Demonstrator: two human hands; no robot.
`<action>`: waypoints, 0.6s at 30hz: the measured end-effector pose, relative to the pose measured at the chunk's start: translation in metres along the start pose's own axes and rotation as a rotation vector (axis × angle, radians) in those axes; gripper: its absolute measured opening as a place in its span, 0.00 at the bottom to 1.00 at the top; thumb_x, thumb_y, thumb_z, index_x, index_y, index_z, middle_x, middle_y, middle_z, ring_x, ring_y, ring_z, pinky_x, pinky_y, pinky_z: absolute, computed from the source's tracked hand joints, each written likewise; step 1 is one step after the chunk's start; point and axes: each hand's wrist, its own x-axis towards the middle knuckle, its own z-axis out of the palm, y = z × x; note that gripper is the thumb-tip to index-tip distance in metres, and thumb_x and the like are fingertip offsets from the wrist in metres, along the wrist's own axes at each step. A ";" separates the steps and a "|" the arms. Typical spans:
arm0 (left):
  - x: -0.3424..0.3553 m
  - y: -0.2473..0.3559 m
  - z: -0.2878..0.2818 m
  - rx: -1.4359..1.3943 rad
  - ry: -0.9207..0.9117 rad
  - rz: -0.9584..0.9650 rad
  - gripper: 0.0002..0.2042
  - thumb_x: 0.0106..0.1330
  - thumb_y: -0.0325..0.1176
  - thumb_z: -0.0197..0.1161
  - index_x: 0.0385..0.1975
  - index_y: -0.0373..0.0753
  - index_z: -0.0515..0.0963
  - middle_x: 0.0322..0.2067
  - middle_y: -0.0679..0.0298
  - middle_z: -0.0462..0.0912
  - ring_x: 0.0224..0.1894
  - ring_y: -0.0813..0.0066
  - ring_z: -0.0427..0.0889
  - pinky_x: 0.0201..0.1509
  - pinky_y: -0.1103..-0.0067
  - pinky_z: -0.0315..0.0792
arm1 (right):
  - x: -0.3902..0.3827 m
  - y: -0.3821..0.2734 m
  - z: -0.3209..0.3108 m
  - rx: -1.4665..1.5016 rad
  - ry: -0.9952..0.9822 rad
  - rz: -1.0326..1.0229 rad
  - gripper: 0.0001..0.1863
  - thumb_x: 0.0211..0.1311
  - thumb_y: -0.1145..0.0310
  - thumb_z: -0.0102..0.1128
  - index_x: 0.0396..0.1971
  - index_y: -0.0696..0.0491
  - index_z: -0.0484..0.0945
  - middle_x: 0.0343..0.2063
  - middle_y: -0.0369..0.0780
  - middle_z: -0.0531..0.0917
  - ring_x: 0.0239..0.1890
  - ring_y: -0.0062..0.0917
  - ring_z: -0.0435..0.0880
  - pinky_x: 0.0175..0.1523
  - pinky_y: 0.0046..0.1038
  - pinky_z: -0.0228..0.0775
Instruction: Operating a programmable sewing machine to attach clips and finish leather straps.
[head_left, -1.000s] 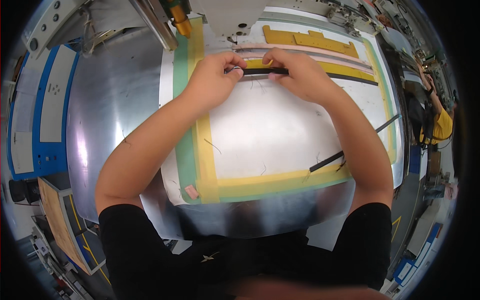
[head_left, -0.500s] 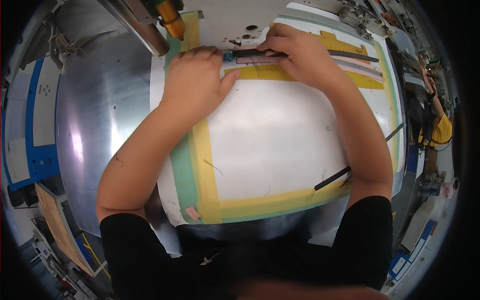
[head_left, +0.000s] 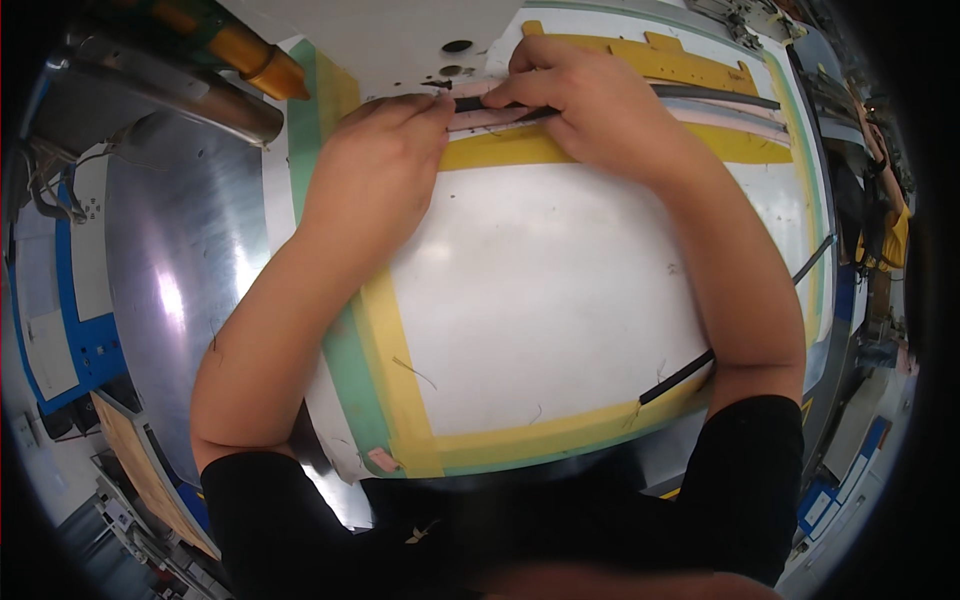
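Note:
A long thin black strip (head_left: 710, 93) runs across the far part of a white sheet (head_left: 550, 280), passing beneath my right hand (head_left: 605, 110). That hand pinches it between thumb and bent fingers. My left hand (head_left: 375, 165) has its fingers drawn together around the strip's left end, which they hide. A short stretch of black shows between both hands. Pale pink and grey strips lie alongside. Just nearer than them is a long mustard-yellow flat piece (head_left: 510, 148); another yellow notched template (head_left: 650, 62) lies farther back.
Green and yellow tape (head_left: 385, 365) borders the sheet on a shiny metal table (head_left: 180, 250). A metal cylinder (head_left: 190, 100) and gold-coloured nozzle (head_left: 275, 75) overhang at upper left, beside a white machine body (head_left: 400, 35). Another black strip (head_left: 677, 377) lies near my right forearm. Loose threads are scattered about.
My left thumb, stretched out before, is now tucked in against the fingers. A blue bit at the strip's left end is now hidden. The whole view has shifted slightly.

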 end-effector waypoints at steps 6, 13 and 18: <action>0.000 0.000 -0.001 0.009 -0.008 0.015 0.12 0.71 0.28 0.67 0.52 0.37 0.87 0.50 0.56 0.89 0.50 0.55 0.87 0.56 0.66 0.81 | 0.001 0.001 0.001 0.015 0.013 -0.004 0.19 0.57 0.79 0.59 0.44 0.47 0.91 0.44 0.40 0.86 0.47 0.40 0.85 0.50 0.42 0.78; 0.000 0.000 -0.001 0.040 -0.014 0.023 0.13 0.70 0.27 0.67 0.53 0.37 0.87 0.50 0.56 0.89 0.49 0.55 0.87 0.55 0.66 0.81 | 0.001 0.003 0.001 0.021 0.011 0.004 0.18 0.56 0.79 0.61 0.44 0.47 0.91 0.43 0.40 0.86 0.47 0.40 0.85 0.50 0.42 0.78; -0.001 0.003 -0.002 0.103 -0.028 0.043 0.14 0.68 0.25 0.68 0.53 0.37 0.86 0.50 0.56 0.89 0.48 0.55 0.87 0.54 0.67 0.82 | -0.004 0.006 0.006 0.091 0.087 0.001 0.20 0.49 0.83 0.62 0.42 0.51 0.90 0.41 0.39 0.85 0.44 0.38 0.87 0.49 0.37 0.80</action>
